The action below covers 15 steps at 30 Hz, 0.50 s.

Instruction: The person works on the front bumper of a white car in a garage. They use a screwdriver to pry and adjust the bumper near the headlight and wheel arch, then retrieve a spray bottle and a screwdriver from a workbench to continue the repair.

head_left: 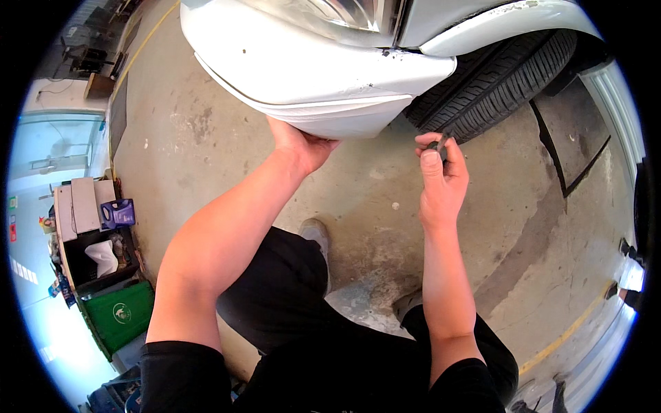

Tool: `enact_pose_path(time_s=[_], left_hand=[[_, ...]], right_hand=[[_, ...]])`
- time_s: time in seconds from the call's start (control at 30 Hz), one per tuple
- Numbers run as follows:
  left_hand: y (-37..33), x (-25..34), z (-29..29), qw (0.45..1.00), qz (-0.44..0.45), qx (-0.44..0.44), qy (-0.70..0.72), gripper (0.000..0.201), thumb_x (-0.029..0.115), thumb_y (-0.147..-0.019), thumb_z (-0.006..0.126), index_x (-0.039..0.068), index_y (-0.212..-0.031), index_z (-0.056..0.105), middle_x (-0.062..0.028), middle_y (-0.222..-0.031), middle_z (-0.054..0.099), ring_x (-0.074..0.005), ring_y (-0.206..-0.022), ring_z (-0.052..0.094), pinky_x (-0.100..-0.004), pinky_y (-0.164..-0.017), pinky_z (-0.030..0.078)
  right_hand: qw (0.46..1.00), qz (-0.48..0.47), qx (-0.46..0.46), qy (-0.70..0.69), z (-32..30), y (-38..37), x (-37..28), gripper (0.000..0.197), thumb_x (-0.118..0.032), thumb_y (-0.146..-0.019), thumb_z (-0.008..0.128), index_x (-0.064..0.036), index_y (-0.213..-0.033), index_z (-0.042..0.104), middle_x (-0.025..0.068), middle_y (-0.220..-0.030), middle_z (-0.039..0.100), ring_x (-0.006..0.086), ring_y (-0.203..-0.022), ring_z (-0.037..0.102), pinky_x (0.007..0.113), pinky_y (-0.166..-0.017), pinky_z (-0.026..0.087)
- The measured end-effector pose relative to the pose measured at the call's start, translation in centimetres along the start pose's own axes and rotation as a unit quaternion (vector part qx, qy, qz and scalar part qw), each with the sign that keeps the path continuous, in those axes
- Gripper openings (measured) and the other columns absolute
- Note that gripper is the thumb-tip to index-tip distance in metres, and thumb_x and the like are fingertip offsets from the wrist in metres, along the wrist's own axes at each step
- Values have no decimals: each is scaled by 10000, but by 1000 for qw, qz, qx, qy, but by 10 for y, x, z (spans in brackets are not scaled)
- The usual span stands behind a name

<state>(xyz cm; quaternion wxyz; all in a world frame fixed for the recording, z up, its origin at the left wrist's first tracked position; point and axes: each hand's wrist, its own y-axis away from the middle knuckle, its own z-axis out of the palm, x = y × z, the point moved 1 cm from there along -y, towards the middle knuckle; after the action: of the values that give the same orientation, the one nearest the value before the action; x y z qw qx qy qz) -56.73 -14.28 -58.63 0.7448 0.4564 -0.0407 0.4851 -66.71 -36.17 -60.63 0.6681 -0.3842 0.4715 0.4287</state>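
Observation:
A white car bumper (330, 89) with chipped paint spots curves across the top, beside a black tire (496, 86). My left hand (299, 144) reaches up under the bumper's lower edge and touches it. Most of its fingers are hidden there, so their grip does not show. Just below the tire, apart from the bumper, my right hand (444, 172) is closed with thumb and fingers round a small dark piece (441, 146). Its exact kind is too small to make out.
Above the bumper is a headlight (344, 12). At left stand a green bin (118, 313), a purple jug (118, 213) and a box with a white item inside. Dark lines (551, 148) cross the concrete floor at right. Another person's feet show at the right rim.

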Motion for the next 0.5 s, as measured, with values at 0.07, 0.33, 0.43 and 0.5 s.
enact_pose_path(time_s=[0.07,0.33,0.43,0.5], left_hand=[[-1,0,-2,1000,3,-7,-12,899,768,-921,341,136,-1559,380,-100,-1582,390,-312,-1414,411,-515,-1155,367],[-2,1,-1,1000,0,-4,-2,764,671,-953,380,164,-1523,425,-92,-1539,440,-306,-1368,460,-509,-1123,404],[-1,1,1,1000,3,1,-2,757,665,-953,387,164,-1518,431,-92,-1530,449,-301,-1357,470,-501,-1111,417],[0,1,2,1000,3,-2,1,755,662,-954,389,163,-1519,430,-94,-1530,448,-301,-1358,469,-500,-1111,418]], right_hand=[[1000,7,2,9,-1,0,-1,360,-315,-933,774,-4,-1077,664,24,-1038,592,108,-931,528,253,-838,429],[1000,-4,11,-2,-4,-3,2,346,-313,-937,765,-8,-1070,671,21,-1022,596,114,-923,529,257,-843,423],[1000,-6,15,0,-4,-4,3,332,-300,-936,765,-8,-1066,675,19,-1021,593,113,-922,526,257,-845,417],[1000,-4,17,1,-4,-4,3,325,-292,-935,766,-8,-1063,677,17,-1020,591,113,-922,524,257,-847,414]])
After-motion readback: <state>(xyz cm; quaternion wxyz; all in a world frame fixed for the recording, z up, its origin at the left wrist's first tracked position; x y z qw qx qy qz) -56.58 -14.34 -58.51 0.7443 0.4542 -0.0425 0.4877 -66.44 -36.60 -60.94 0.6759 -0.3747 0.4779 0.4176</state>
